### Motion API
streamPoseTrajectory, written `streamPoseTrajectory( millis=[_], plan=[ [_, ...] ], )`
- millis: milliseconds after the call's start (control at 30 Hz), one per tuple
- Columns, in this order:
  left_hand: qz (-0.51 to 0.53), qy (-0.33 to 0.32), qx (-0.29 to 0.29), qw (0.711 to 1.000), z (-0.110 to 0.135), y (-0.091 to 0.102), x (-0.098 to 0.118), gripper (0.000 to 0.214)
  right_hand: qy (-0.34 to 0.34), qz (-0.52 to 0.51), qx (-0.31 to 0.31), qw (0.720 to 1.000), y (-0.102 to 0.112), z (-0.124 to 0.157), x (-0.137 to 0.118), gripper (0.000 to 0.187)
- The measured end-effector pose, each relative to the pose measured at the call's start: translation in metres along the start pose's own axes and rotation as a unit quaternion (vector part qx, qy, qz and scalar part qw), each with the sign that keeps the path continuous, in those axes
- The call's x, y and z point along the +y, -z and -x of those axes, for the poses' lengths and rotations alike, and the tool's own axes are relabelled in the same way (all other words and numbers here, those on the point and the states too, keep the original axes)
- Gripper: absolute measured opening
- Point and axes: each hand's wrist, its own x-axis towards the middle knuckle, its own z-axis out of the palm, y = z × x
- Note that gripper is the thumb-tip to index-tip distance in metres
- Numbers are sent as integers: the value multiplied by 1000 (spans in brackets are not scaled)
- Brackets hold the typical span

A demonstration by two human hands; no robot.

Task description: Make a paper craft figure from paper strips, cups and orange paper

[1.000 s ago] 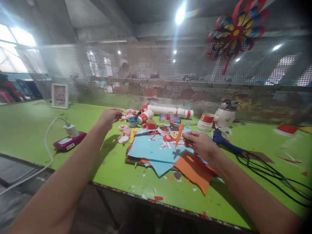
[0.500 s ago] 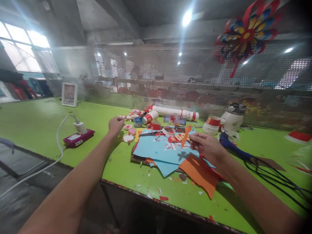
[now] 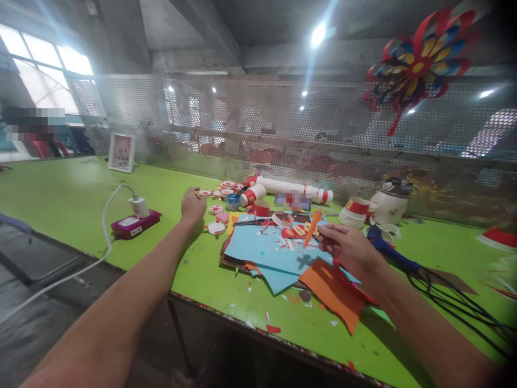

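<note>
My right hand pinches an orange pointed paper piece between thumb and fingertips. The piece hangs above a light blue sheet strewn with small white and red scraps. Beneath that hand lie an orange paper sheet and a red curved thing, partly hidden by the wrist. My left hand is closed at the left of several red-and-white round pieces. Something small and yellowish shows at its fingertips, too small to name. A blue jar stands to the right of it.
Behind the sheets lies a long white tube with red bands. A blue glue gun with black cable and a white jug are on the right. At left sit a purple power strip and a picture frame.
The whole view has shifted slightly. My left hand has drawn a little left, away from the round pieces, and turned. My right hand keeps its pinch on the orange paper piece.
</note>
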Motion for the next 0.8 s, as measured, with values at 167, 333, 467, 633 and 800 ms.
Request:
streamPoseTrajectory(
  millis=[167,333,467,633,800],
  plan=[
    [-4,-2,39,999,1,2,-1,56,-2,3,1,1000,-2,2,-2,27],
    [-2,-7,50,999,2,3,-2,66,1,-7,-8,1000,-4,3,-3,26],
    [-5,-18,43,999,1,1,-2,64,-6,-11,1,1000,-4,3,-3,26],
    [-18,-31,22,999,0,-2,-2,59,-1,-15,-3,1000,-2,2,-2,27],
    [-29,-56,-4,998,3,-5,0,48,-2,-14,1,1000,-3,1,-2,27]
  ],
)
